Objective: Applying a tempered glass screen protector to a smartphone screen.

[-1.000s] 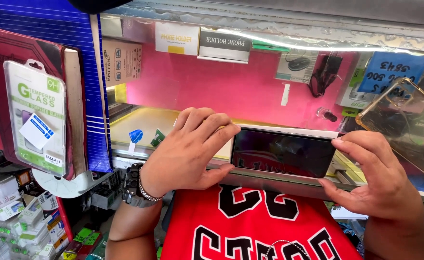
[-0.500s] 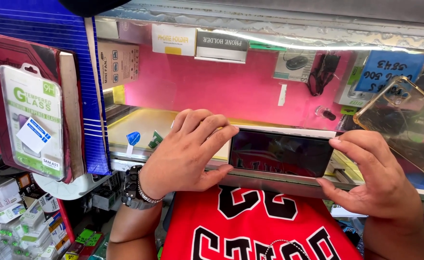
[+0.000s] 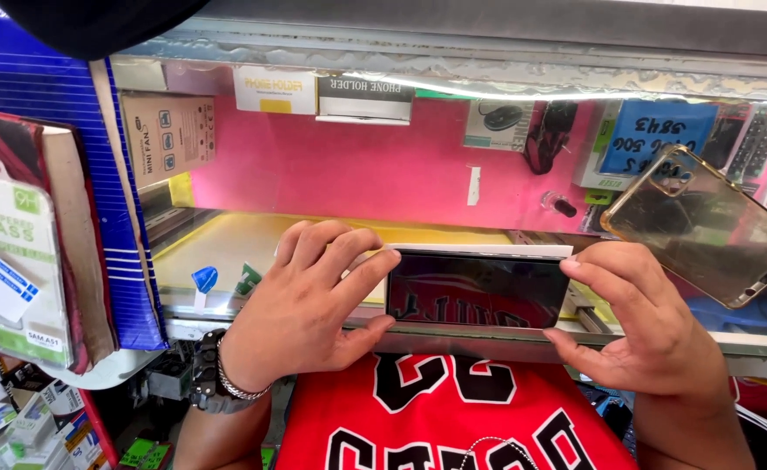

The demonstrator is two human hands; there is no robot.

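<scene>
Both hands have hardly moved since a moment ago; the phone has stayed flat on the glass desk, and only the head camera has shifted a little. The left hand (image 3: 301, 318) lies over the left end of the phone (image 3: 477, 290), fingers spread on top and thumb tucked under its lower edge, so its grip is closed on the phone. The right hand (image 3: 640, 326) pinches the right end of the phone between finger and thumb, so that grip is closed on it too. The phone's dark screen shines and shows a backwards picture of the red shirt (image 3: 453, 422) (the person's own shirt, just below the phone). A white strip (image 3: 479, 251) peeks out along the top edge of the phone. Up and to the right of the phone rests a clear phone case (image 3: 706, 224), not on the phone. Far left of the phone hangs a screen glass pack (image 3: 9, 252). It looks like the phone is lined up and held steady, and the case is not yet on it. I cannot tell if a glass sheet is already on the screen.
</scene>
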